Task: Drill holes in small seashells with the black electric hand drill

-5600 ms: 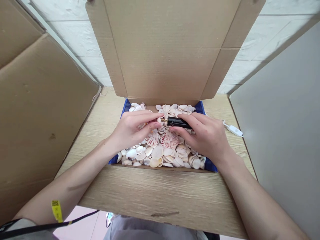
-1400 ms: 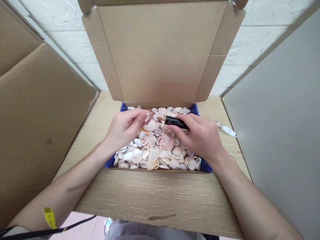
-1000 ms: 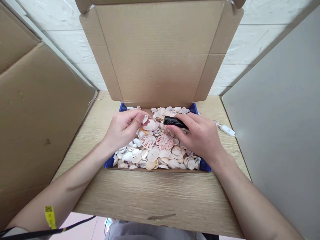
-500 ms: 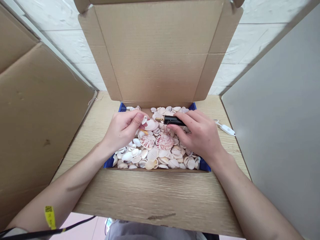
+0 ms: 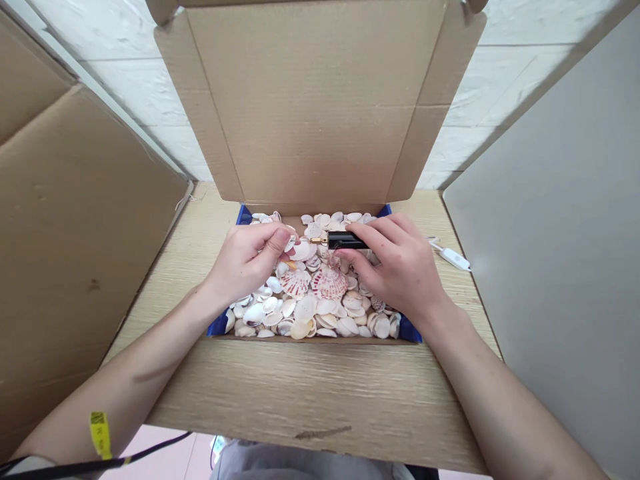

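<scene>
Between thumb and fingers, my left hand (image 5: pixel 255 253) pinches a small white seashell (image 5: pixel 291 243) at the left of the box. My right hand (image 5: pixel 395 260) is wrapped round a black mini electric drill (image 5: pixel 345 240) with a brass chuck. The drill lies level and points left; its thin bit reaches the held shell, though whether it has gone in I cannot tell. Under both hands is an open cardboard box (image 5: pixel 320 340) with blue corners, full of loose seashells (image 5: pixel 306 309). Two red-and-white scallop shells (image 5: pixel 329 283) lie near its middle.
The box's lid (image 5: pixel 320 100) stands up at the back. A white inline switch (image 5: pixel 455 259) on a cord lies to the right on the wooden table (image 5: pixel 320 387). Cardboard (image 5: pixel 75 220) walls the left side, a grey panel (image 5: pixel 560 220) the right.
The shell in my left hand has turned slightly and now meets the bit's tip. The drill has rolled a little in my right hand; both hands stay nearly in place.
</scene>
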